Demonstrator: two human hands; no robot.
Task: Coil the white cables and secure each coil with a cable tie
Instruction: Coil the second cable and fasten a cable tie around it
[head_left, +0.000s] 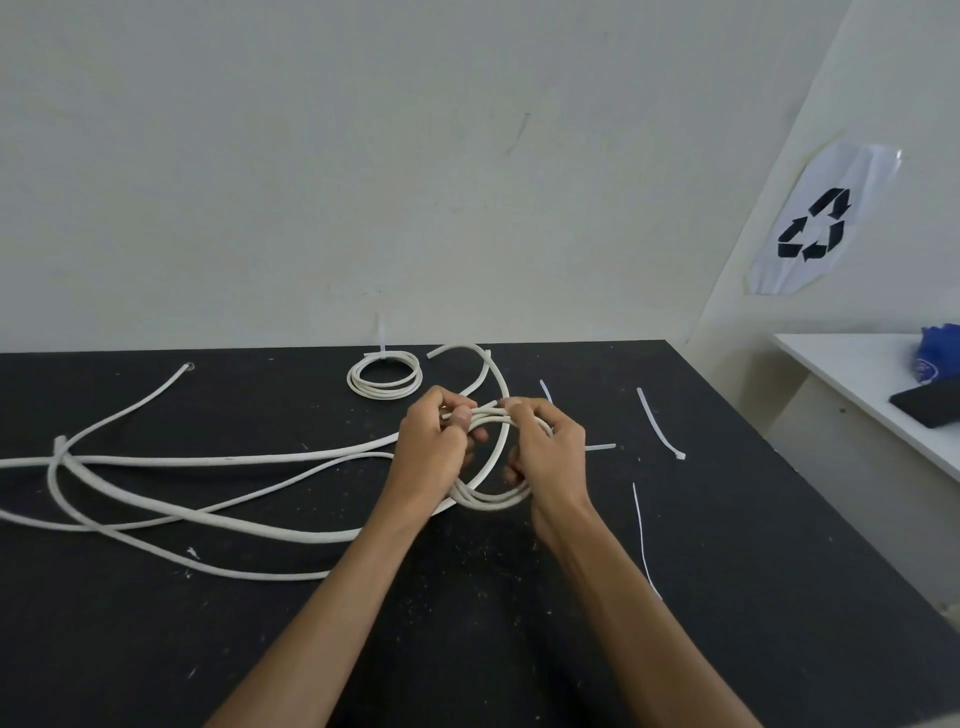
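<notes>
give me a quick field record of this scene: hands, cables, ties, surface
left hand: grips the coil in progress
right hand: grips the same coil
finished coil: tied, at the table's far edge
loose cables: uncoiled, sprawled on the left
spare cable ties: lying to the right of the hands
black table: dusty, flecked with white bits

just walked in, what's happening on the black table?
A person is coiling white cable by hand. The left hand and right hand both grip a half-made coil held just above the black table. One finished coil, already tied, lies near the wall. More loose cable trails off to the left, not yet coiled. Spare cable ties lie to the right, not yet used.
</notes>
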